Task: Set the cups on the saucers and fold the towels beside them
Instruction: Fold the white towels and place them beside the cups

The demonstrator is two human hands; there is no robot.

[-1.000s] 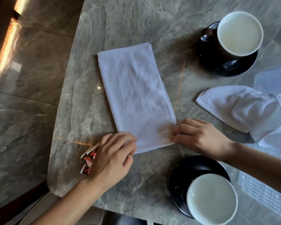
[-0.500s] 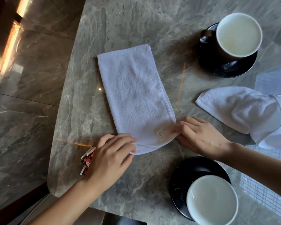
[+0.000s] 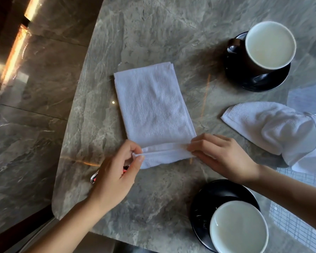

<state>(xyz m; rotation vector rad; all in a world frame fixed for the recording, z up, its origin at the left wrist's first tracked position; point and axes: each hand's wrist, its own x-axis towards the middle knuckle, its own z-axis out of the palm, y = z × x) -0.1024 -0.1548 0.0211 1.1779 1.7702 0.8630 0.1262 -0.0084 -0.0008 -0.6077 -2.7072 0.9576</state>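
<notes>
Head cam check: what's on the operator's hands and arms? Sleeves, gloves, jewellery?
Nothing worn that the view shows. The left hand and right hand are bare: no gloves, and no rings visible on the fingers. Both wrists show no watch or band. The left forearm and right forearm are uncovered right to the frame edge, so any sleeve ends out of view.

The marble table (image 3: 153, 33) is viewed through a single wide-angle camera worn on the head, pointed forward and steeply down from close range; the floor (image 3: 35, 106) is caught at left.
</notes>
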